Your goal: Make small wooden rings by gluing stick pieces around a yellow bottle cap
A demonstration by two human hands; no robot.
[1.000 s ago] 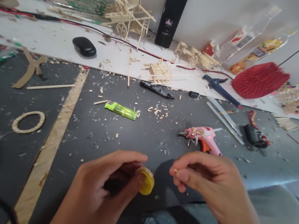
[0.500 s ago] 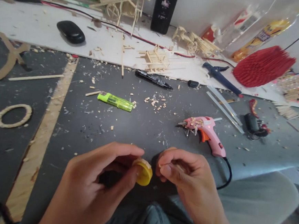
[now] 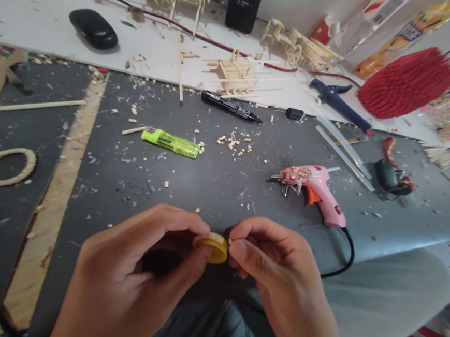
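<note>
My left hand [image 3: 143, 266] pinches a yellow bottle cap [image 3: 218, 253] between thumb and fingers, its hollow side tilted toward me. Small pale wood pieces line part of the cap's outer rim. Close by on the right, my right hand [image 3: 272, 260] has thumb and forefinger pressed together on a tiny pale wood piece [image 3: 230, 241], right at the cap's edge. Whether that piece touches the cap I cannot tell. A pink glue gun [image 3: 317, 188] lies on the dark table beyond my right hand. Small cut wood bits [image 3: 235, 143] are scattered ahead of both hands.
A green utility knife [image 3: 171, 142] and a black marker [image 3: 232, 107] lie further back. At left is a pale wooden ring [image 3: 7, 167]. Clear glue sticks [image 3: 345, 154] rest at right. Stick models [image 3: 236, 76], a black mouse [image 3: 93, 28] and red sticks [image 3: 411, 84] stand along the white strip.
My right hand has come closer to the cap, bringing the small wood piece to its edge. The cap has tilted flatter in my left hand. The whole view has shifted slightly.
</note>
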